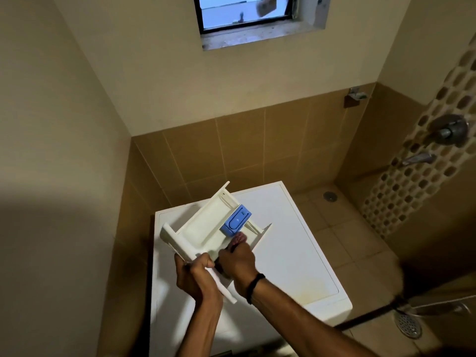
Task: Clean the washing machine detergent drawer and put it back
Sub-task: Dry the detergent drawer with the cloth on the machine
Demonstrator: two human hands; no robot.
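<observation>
The white detergent drawer (206, 225) hangs tilted in the air above the white washing machine (291, 248). A blue insert (236, 219) sits in the drawer's right compartment. My left hand (194, 273) grips the drawer's front panel at its near end. My right hand (238, 261) reaches into the drawer and holds a pinkish cloth-like thing (238, 239) just below the blue insert. What exactly the pink thing is stays unclear. A dark band circles my right wrist.
The machine stands in a corner between a beige wall on the left and brown wall tiles (231, 150) behind. Tiled floor with a drain (408, 324) lies to the right. Shower taps (449, 130) stick out from the right wall. A small window (247, 11) is high up.
</observation>
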